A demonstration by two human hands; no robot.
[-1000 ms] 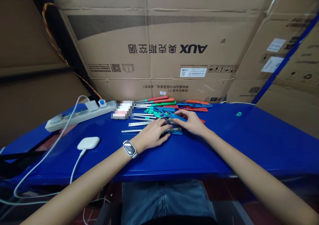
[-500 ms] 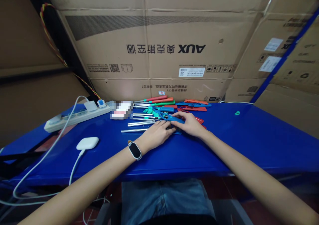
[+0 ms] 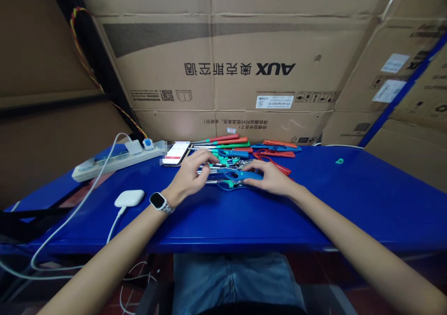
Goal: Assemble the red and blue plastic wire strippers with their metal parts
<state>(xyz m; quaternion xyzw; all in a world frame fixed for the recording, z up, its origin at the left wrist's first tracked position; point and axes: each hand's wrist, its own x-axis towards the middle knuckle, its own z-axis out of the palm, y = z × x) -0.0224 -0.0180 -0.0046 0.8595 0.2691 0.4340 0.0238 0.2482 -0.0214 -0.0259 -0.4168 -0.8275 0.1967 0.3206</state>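
A pile of small hand tools (image 3: 232, 144) with red, green and blue handles and bare metal shafts lies at the back of the blue table (image 3: 349, 203). My left hand (image 3: 189, 174), with a watch on its wrist, is raised a little off the table. Its fingers curl around the metal shaft ends (image 3: 211, 165) at the pile's left side. My right hand (image 3: 271, 177) lies flat with its fingers pressed on a blue-handled tool (image 3: 244, 176) at the pile's front. A teal-handled piece (image 3: 228, 184) lies just under that tool.
A phone (image 3: 176, 152) lies left of the pile. Next to it a white power strip (image 3: 115, 159) holds plugs and cables. A white charger case (image 3: 129, 197) sits near the front left. A small teal part (image 3: 339, 161) lies far right. Cardboard boxes (image 3: 244, 68) wall the back.
My left hand has lifted off the table, moved left and back, and curled on the shaft ends. My right hand stays on the blue-handled tool. The view has shifted slightly.
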